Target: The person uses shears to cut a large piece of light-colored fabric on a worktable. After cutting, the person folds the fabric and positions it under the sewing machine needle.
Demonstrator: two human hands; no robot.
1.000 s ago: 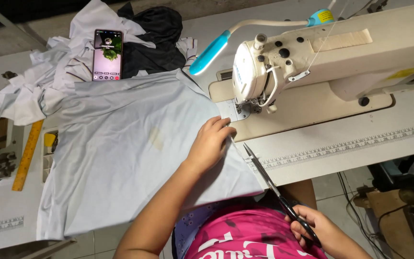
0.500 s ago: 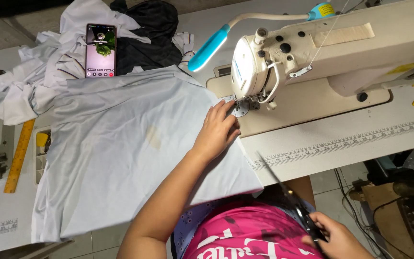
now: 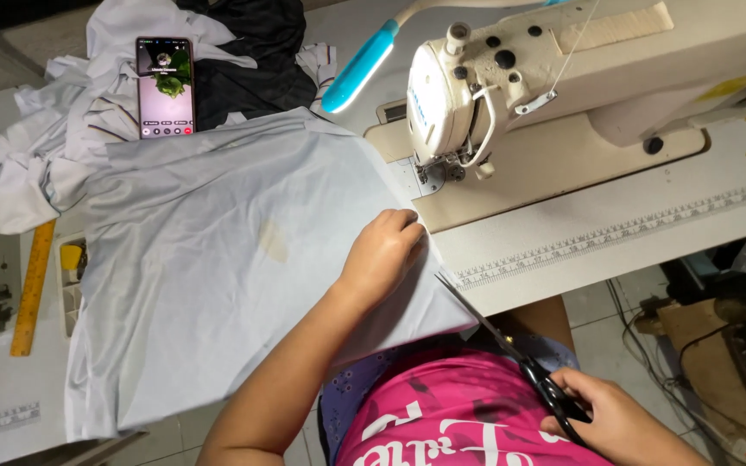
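A pale grey-blue garment (image 3: 209,267) lies spread flat on the sewing table. My left hand (image 3: 382,256) presses down on its right edge, fingers curled at the hem, just in front of the sewing machine's (image 3: 563,78) needle area (image 3: 442,168). My right hand (image 3: 615,423) is low by my lap, closed around the black handles of a pair of scissors (image 3: 511,354). The blades point up and left, with the tip touching the fabric's right edge below my left hand.
A lit phone (image 3: 165,86) rests on a heap of white and black cloth (image 3: 71,129) at the back left. A yellow ruler (image 3: 32,289) lies at the left. A blue lamp (image 3: 357,65) bends over the machine. Cables and boxes (image 3: 710,328) crowd the floor at right.
My left hand slid toward the needle area and then back down the fabric's edge. My right hand with the scissors dropped lower, then steadied; the view shifted closer.
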